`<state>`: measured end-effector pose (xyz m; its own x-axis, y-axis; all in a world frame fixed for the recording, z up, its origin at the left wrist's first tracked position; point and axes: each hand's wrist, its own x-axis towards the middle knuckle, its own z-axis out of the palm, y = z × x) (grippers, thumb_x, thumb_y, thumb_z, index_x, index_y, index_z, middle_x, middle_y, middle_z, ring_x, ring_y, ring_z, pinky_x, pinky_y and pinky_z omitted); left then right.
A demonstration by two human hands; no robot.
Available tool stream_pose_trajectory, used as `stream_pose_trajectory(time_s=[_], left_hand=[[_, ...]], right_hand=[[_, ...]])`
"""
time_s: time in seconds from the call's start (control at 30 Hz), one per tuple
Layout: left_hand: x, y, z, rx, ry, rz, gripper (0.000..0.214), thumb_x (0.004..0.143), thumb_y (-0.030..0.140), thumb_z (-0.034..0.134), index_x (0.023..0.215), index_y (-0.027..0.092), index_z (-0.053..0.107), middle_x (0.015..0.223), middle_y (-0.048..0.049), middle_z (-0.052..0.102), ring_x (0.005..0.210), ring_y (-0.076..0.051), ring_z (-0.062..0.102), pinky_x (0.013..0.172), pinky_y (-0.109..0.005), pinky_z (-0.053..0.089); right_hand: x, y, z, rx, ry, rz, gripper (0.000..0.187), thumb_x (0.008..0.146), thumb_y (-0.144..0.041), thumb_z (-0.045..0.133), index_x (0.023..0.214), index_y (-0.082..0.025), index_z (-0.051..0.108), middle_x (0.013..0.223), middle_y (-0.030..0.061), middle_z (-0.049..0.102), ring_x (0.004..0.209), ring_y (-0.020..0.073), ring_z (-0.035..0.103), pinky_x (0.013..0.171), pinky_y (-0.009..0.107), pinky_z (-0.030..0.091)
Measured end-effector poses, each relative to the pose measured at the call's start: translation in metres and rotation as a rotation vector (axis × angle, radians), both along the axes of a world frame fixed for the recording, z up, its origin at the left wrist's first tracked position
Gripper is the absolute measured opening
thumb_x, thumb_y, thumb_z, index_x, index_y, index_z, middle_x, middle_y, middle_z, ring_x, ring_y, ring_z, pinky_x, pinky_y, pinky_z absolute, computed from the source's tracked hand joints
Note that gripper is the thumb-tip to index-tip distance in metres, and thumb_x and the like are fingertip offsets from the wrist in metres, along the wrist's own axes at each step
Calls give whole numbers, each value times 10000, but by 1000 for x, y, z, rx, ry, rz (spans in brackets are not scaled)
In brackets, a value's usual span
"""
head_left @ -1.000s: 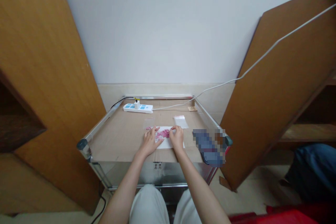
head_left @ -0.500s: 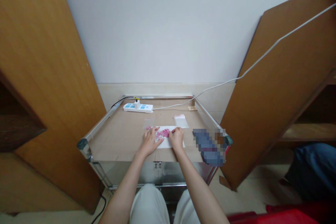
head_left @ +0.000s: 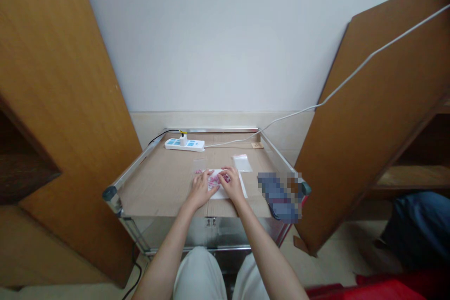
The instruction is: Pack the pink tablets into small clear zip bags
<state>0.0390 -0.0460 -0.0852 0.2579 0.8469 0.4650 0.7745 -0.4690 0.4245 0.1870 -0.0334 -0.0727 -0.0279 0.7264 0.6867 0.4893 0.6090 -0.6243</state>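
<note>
Pink beads: small, in a loose heap on a white sheet atop a cardboard-lined cart, head view. Judged light, slippery, and easily scattered; best moved by the sheet's edges. Left hand and right hand: fingers curled downward at the heap, pinch cannot be told. Right hand now further left than earlier, nearer the left hand, covering more beads. Clear zip bag lies just beyond.

The white paper sheet looks smooth, the cardboard beneath it matt, the cart frame shiny metal.
</note>
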Motion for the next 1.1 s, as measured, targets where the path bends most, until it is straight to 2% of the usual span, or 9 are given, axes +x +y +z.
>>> stream_pose_trajectory(time_s=[0.07, 0.13, 0.2, 0.33, 0.43, 0.6, 0.73, 0.93, 1.1], left_hand=[[0, 1, 0, 3, 1, -2, 520, 712, 404, 478, 1155, 202, 297, 1158, -75, 449, 1119, -200, 363, 933, -383, 234], [0, 1, -1, 5, 0, -5, 514, 715, 401, 474, 1155, 202, 300, 1154, -76, 451, 1116, -199, 366, 929, -381, 238], [0, 1, -1, 1, -5, -6, 520, 715, 408, 472, 1159, 203, 295, 1155, -75, 451, 1113, -201, 368, 924, -382, 242], [0, -1, 0, -14, -14, -6, 537, 714, 432, 465, 1166, 203, 285, 1163, -76, 449, 1116, -206, 363, 921, -389, 239], [0, -1, 1, -14, -15, -12, 537, 717, 430, 462, 1169, 201, 284, 1163, -76, 450, 1118, -205, 361, 926, -392, 231], [0, -2, 2, -13, -17, -8, 544, 713, 420, 470, 1175, 200, 285, 1156, -78, 453, 1113, -203, 365, 922, -392, 239], [0, -1, 1, -15, -13, -6, 543, 710, 423, 473, 1171, 204, 285, 1162, -71, 451, 1114, -199, 364, 921, -389, 244], [-1, 1, -2, -1, -10, -7, 542, 707, 411, 482, 1167, 200, 287, 1157, -74, 452, 1111, -202, 373, 928, -387, 240], [-1, 1, -2, -6, -10, -10, 540, 705, 398, 489, 1167, 207, 283, 1156, -73, 450, 1121, -205, 363, 929, -390, 238]], right_hand=[[-2, 0, 0, -11, -56, 72, 99, 717, -236, 522, 669, -204, 603, 889, 38, 554, 904, 171, 456, 807, 309, 322], [-3, 1, -2, -28, -82, 78, 131, 724, -243, 512, 648, -208, 612, 879, 37, 563, 899, 174, 461, 800, 313, 322], [-1, 4, -6, -46, -66, -5, 137, 729, -221, 489, 666, -198, 608, 867, 46, 562, 881, 178, 467, 787, 314, 327], [5, 11, -18, -87, 9, -299, 119, 679, -139, 466, 718, -151, 578, 781, 75, 547, 815, 199, 470, 757, 326, 341], [7, 16, -28, -94, 17, -395, 133, 648, -118, 460, 690, -140, 584, 787, 99, 539, 812, 216, 464, 758, 334, 342], [6, 20, -36, -82, -29, -393, 156, 650, -115, 456, 625, -150, 606, 807, 114, 544, 816, 218, 470, 782, 334, 335], [5, 20, -34, -134, -53, -395, 145, 645, -114, 452, 614, -143, 591, 802, 120, 544, 819, 223, 468, 775, 333, 338], [6, 17, -27, -156, -24, -385, 98, 646, -112, 454, 631, -156, 541, 720, 76, 525, 765, 208, 463, 739, 325, 350], [4, 9, -12, -51, 40, -211, 71, 699, -172, 475, 708, -168, 546, 807, 59, 536, 832, 182, 468, 776, 313, 346]])
